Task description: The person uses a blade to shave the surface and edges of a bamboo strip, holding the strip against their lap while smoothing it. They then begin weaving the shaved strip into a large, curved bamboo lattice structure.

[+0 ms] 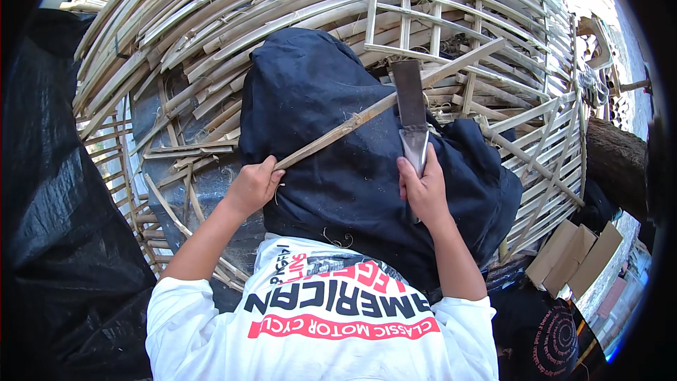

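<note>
My left hand (255,185) is closed round the near end of a long bamboo strip (338,130), which slants up and away to the right over my lap. In my right hand (425,187) is a broad-bladed knife (410,95), gripped low near its pale metal shank, with the flat dark blade pointing away from me. The blade lies across the strip's middle part in this view; whether the two touch I cannot tell. Dark cloth (310,92) covers my legs beneath both hands. Most of the knife's handle is hidden in my fingers.
Many split bamboo strips (233,10) are piled beyond my knees. A bamboo lattice (437,7) lies over them at the far right. Short offcuts (190,162) lie left of my legs. To the right are a log (615,159) and a cardboard box (575,257); black sheeting (63,204) hangs at left.
</note>
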Demonstrator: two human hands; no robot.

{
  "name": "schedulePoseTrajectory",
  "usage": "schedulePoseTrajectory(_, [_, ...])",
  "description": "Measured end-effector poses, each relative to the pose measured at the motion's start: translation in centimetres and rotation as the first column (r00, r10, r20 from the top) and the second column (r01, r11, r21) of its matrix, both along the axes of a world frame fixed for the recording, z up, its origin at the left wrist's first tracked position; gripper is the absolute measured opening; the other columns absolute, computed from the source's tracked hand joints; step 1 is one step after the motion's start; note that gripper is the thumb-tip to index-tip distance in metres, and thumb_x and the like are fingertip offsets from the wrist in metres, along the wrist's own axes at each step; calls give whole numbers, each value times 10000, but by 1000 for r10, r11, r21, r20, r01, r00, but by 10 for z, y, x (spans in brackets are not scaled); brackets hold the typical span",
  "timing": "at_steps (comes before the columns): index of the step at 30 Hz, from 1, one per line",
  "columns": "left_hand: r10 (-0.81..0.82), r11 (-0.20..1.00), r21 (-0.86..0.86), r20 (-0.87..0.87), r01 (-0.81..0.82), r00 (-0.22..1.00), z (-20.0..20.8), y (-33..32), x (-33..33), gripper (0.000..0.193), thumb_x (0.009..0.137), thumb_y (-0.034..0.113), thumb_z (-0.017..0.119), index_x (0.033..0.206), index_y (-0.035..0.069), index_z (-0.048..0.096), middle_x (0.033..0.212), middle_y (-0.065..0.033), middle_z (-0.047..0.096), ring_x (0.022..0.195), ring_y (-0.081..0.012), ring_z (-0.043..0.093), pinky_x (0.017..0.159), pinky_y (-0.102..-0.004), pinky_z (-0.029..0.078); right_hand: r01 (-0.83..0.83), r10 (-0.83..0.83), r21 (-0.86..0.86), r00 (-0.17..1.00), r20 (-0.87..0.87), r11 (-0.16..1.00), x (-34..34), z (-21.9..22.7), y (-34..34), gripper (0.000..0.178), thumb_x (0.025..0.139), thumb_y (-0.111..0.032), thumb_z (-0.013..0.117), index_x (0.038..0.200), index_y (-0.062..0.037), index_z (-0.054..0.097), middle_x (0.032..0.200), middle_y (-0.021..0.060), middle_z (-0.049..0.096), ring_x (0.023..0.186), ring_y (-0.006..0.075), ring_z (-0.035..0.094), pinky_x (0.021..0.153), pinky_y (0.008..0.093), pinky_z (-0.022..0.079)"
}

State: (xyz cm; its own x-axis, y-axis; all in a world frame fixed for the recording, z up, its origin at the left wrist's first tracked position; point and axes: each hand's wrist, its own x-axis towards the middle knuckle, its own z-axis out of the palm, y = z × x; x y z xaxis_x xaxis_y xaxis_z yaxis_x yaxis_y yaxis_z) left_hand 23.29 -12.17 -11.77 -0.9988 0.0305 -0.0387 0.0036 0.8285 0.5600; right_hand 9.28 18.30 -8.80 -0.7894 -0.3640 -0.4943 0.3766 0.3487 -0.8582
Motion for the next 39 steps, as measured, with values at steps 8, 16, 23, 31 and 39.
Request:
schedulePoseTrajectory(8, [38,999,9,53,-38,998,0,1,0,254,971,230,548,905,-7,487,609,-212,563,614,-411,607,517,-470,459,78,-70,-82,993,96,994,3,-2,-4,307,904,-190,641,1044,4,448,698,190,607,624,322,661,618,396,505])
schedulePoseTrajectory(16, [48,999,-8,40,-47,998,-2,2,4,271,972,251,550,895,-1,485,616,-213,572,622,-411,612,518,-469,464,88,-84,-70,995,55,994,4,-5,-4,311,894,-189,656,1028,3,451,702,192,612,627,294,664,603,372,488])
schedulePoseTrajectory(23, [54,999,-11,53,-54,997,-3,0,2,275,969,256,554,883,6,481,616,-213,573,620,-410,613,521,-473,465,-165,173,91,980,-93,982,3,5,2,318,896,-186,650,1041,0,437,749,252,635,755,449,658,639,406,497])
schedulePoseTrajectory(31, [68,998,13,23,-69,997,-3,5,6,256,970,236,553,878,9,479,612,-216,566,625,-416,613,513,-471,461,-126,135,104,987,-88,987,-1,1,13,332,898,-171,643,1067,-2,412,708,223,608,658,387,648,585,375,473])
schedulePoseTrajectory(39, [52,999,6,13,-52,999,-1,6,2,268,972,253,551,898,5,479,621,-224,565,630,-422,608,512,-474,458,-48,48,-4,998,-52,999,15,-7,6,266,921,-157,613,1020,-14,412,661,156,598,553,249,634,522,346,481])
